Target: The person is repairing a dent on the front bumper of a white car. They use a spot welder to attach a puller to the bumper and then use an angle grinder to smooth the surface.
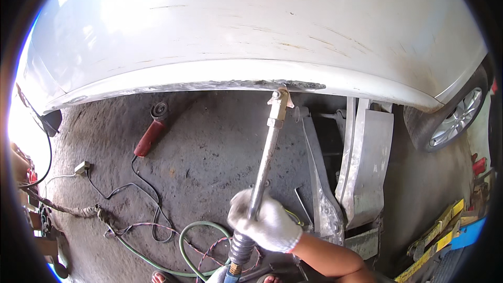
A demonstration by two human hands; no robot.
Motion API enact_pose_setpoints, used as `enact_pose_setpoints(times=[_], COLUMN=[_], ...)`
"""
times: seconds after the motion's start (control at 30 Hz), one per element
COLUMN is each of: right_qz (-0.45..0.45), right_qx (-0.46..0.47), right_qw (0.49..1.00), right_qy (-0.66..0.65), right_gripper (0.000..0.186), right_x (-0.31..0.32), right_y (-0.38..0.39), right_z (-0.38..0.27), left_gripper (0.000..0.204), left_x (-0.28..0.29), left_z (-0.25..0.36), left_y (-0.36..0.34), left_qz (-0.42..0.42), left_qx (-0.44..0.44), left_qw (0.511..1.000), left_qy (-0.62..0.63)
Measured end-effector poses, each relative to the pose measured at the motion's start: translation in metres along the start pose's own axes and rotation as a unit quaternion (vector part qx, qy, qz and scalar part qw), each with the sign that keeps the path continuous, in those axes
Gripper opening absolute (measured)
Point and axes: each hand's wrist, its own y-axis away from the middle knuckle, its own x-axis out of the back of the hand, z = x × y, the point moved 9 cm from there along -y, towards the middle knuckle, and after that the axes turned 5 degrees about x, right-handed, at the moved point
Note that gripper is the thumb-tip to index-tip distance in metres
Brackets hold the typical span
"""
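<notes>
My right hand (264, 222), in a white glove, wraps round the steel shaft of a long puller tool (266, 167) with a coiled lower section and a blue rear part. The tool's head (280, 104) meets the scraped, dark grey strip (243, 84) along the white car's lower sill. My left hand (215, 278), also gloved, shows only as a sliver at the bottom edge beside the tool's rear; its fingers are hidden.
A red angle grinder (149, 138) lies on the concrete floor, with cords and a green hose (188, 233) around it. A metal lifting frame (364, 162) stands under the sill near the wheel (453, 120). Yellow-and-blue equipment (466, 236) sits lower right.
</notes>
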Motion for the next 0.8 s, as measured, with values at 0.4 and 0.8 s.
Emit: enact_pose_setpoints(times=[0.4,0.8], right_qz=[0.091,-0.13], right_qx=[-0.196,-0.199], right_qw=[0.925,0.859], right_qy=[-0.313,-0.453], right_gripper=[0.059,0.048], right_x=[0.0,-0.024], right_y=[-0.021,-0.028], right_z=[0.005,0.003], left_gripper=[0.031,0.024], left_x=[0.03,0.024], left_z=[-0.015,-0.016], left_y=[-0.028,-0.021], left_qz=[0.081,0.039], left_qx=[-0.071,-0.072], left_qw=[0.994,0.994], left_qy=[-0.035,-0.078])
